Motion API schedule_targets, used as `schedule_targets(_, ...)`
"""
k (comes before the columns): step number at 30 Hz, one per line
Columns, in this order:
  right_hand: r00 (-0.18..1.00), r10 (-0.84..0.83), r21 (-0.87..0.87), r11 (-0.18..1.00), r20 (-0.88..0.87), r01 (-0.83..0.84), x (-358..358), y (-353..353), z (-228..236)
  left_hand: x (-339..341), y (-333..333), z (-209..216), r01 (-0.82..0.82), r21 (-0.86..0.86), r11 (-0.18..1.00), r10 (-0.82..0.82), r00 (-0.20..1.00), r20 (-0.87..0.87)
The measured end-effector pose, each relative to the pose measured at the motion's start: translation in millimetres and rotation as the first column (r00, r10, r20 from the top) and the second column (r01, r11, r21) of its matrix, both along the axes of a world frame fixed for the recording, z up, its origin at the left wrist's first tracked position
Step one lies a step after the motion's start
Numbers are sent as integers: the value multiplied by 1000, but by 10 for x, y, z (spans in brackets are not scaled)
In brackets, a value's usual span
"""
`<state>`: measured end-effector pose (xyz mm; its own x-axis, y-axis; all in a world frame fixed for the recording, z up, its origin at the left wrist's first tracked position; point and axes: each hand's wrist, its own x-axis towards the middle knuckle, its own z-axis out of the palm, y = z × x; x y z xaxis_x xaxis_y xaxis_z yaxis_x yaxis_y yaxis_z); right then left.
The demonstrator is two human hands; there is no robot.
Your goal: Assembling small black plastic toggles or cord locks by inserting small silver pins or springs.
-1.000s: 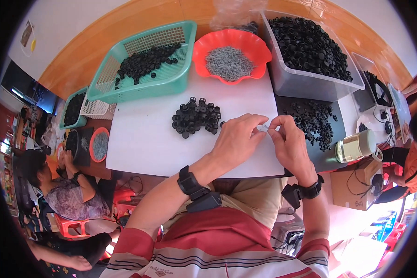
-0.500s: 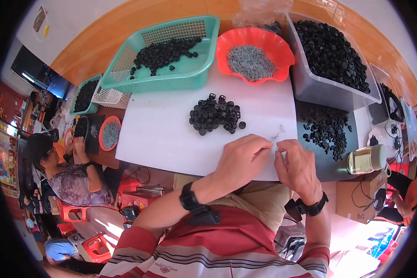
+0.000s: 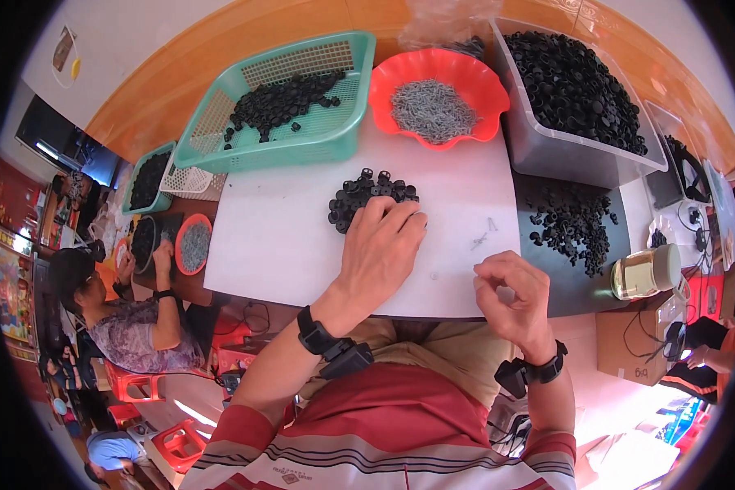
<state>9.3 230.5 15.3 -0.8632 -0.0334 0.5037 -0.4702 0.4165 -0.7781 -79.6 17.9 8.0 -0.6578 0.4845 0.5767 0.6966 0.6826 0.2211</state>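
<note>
My left hand [image 3: 381,249] reaches over the near right side of a pile of small round black plastic parts [image 3: 347,200] on the white board. Its fingers are stretched forward and slightly bent, touching the pile; the thumb is hidden. Farther right, my right hand [image 3: 514,298] is closed above the board's near edge, with thumb and forefinger curled together. Whatever sits between those fingertips is too small to make out. A few loose grey screws [image 3: 479,241] lie on the board just beyond it. A tiny pale piece [image 3: 434,276] lies between my hands.
Along the back stand a green basket [image 3: 302,153] of black parts, a red bowl [image 3: 494,126] of grey screws and a grey bin [image 3: 580,155] heaped with black parts. Smaller black pieces [image 3: 576,233] and a jar [image 3: 647,273] are at the right. A co-worker [image 3: 143,327] sits at the left.
My left hand has moved left and away from me, from beside the right hand to the pile of black parts. My right hand has stayed nearly in place, slightly lower.
</note>
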Motion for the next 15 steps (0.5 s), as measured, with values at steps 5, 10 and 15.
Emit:
schedule_targets(5, 1000, 7, -21, 1000, 23, -7, 24, 14, -20, -47, -12, -65, 68, -45, 997, -68, 998, 6)
schedule_targets(10, 999, 18, -53, 998, 36, -16, 40, 15, -8, 19, -40, 3, 95, -77, 992, -91, 995, 46)
schedule_targets(15, 998, 30, -88, 996, 56, -25, 65, -1, -46, 143, -92, 48, 138, -59, 989, -134, 989, 61)
